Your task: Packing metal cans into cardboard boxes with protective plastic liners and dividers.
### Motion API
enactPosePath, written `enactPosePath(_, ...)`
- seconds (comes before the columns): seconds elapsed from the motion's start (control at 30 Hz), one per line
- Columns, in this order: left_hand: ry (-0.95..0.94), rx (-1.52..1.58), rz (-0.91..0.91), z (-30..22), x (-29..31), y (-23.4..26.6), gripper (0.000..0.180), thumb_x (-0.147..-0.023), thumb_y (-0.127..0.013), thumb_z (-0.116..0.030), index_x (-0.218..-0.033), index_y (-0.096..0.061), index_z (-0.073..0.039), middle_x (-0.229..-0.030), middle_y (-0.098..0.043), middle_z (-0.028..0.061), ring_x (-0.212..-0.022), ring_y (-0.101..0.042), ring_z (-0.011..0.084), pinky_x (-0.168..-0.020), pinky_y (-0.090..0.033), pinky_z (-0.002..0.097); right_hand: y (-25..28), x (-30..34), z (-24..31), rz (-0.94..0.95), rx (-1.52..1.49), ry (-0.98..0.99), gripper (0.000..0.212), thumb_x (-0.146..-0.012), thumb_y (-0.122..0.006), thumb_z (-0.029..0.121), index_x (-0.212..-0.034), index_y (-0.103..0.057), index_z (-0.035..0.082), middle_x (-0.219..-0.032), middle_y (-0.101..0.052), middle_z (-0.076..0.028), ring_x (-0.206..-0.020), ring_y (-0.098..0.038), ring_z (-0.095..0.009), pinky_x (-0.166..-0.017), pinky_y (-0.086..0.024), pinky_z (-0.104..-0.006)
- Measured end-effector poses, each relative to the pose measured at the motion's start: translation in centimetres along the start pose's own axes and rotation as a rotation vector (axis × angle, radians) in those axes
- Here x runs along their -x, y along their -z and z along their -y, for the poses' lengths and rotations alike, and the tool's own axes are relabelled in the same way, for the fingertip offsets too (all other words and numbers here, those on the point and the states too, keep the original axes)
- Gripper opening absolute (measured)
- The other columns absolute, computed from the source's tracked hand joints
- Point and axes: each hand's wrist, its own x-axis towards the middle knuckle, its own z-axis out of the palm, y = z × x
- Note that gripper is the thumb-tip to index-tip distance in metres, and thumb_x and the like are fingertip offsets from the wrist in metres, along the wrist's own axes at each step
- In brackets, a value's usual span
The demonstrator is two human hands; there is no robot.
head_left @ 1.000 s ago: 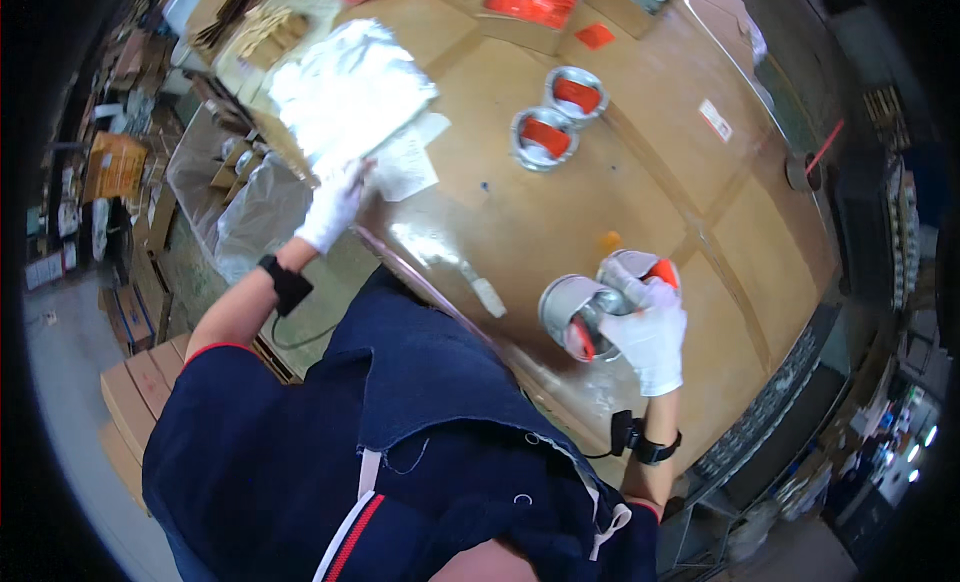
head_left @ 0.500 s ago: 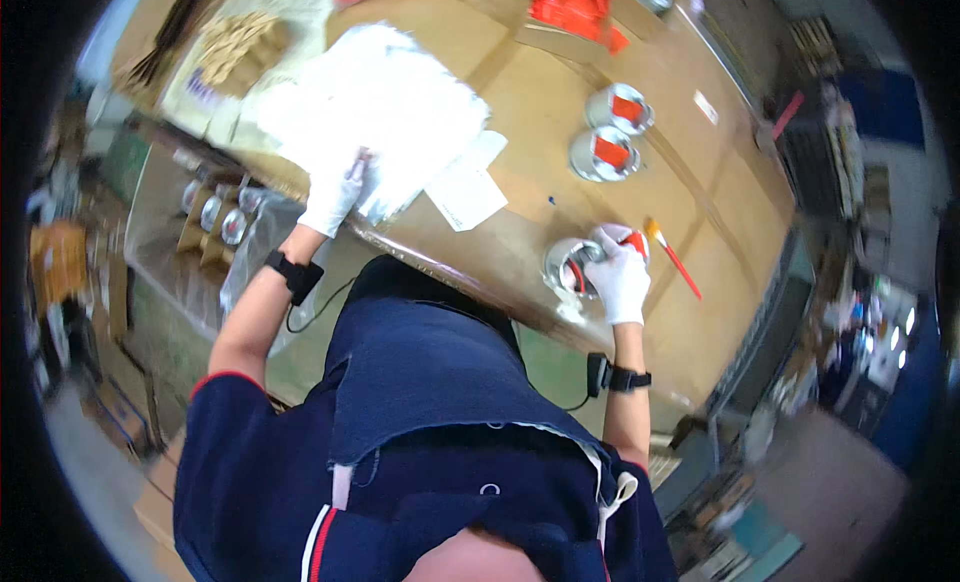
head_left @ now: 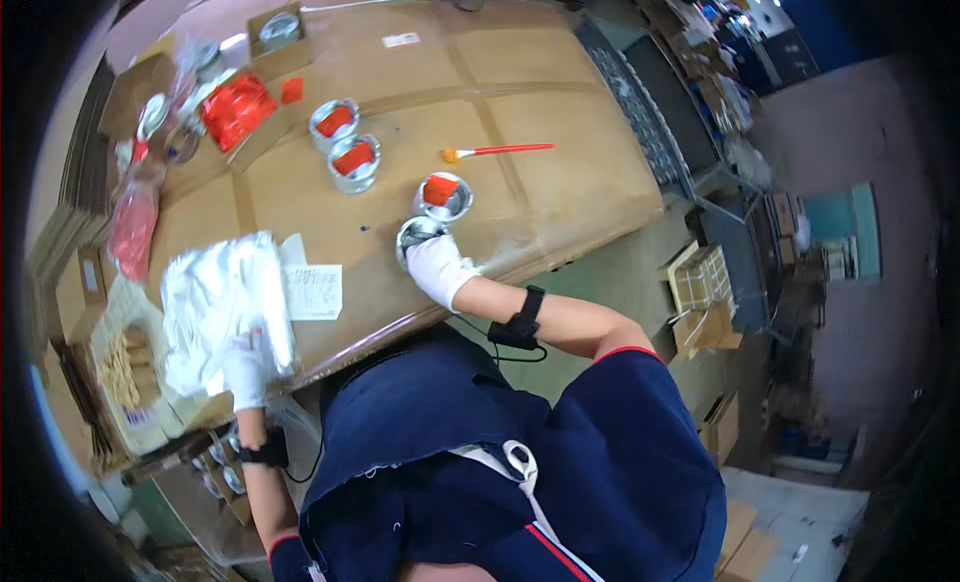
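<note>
Fingers of the gloved right hand are placed at the mouth of the near metal tin; their spread and grip cannot be told. This tin is best steadied lightly, its neighbour unknocked. Just beyond them, a second tin is seen. Well left, silvery sheets are partly covered by the left hand, its hold unclear.

The cans look like smooth, shiny metal, the sheet like crinkled glossy foil, the gloves matt cloth, and the desk cardboard-covered, glossy along its near edge.
</note>
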Motion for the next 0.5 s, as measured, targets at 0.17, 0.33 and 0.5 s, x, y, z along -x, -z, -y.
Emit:
enactPosePath(0.17,-0.247,-0.08,-0.009,-1.4,-0.4,0.4,0.028,-0.086,-0.057,-0.018,-0.105,-0.061,0.001,-0.09,-0.063,0.0191,-0.078,-0.061,0.0326,-0.071,-0.048,0.0408,-1.1,-1.1,0.6,0.047,-0.125,-0.05,0.015,-0.074,-0.06,0.009,-0.086,-0.067,0.005,-0.077,-0.069,-0.011,-0.066,-0.067,-0.025,-0.051,-0.049,-0.0448)
enactPosePath(0.33,0.095,0.42,-0.24,-3.6,-2.7,2.3,0.019,-0.086,-0.059,-0.014,-0.076,-0.063,0.002,-0.08,-0.063,0.0136,-0.068,-0.057,0.0245,-0.065,-0.045,0.0326,-0.9,-1.7,-1.5,0.164,-0.483,-0.035,0.025,-0.073,-0.062,0.019,-0.09,-0.066,0.002,-0.08,-0.069,-0.016,-0.07,-0.067,-0.03,-0.059,-0.052,-0.0437)
enactPosePath(0.5,0.012,0.257,-0.437,-6.5,-4.3,-0.1,0.023,-0.086,-0.064,-0.021,-0.076,-0.065,0.0,-0.059,-0.058,0.0137,-0.046,-0.051,0.0246,-0.049,-0.04,0.0386,7.7,-1.7,-3.6,0.589,-1.498,-0.179,0.037,-0.074,-0.069,0.035,-0.098,-0.072,0.006,-0.091,-0.07,-0.007,-0.071,-0.065,-0.016,-0.065,-0.051,-0.0283)
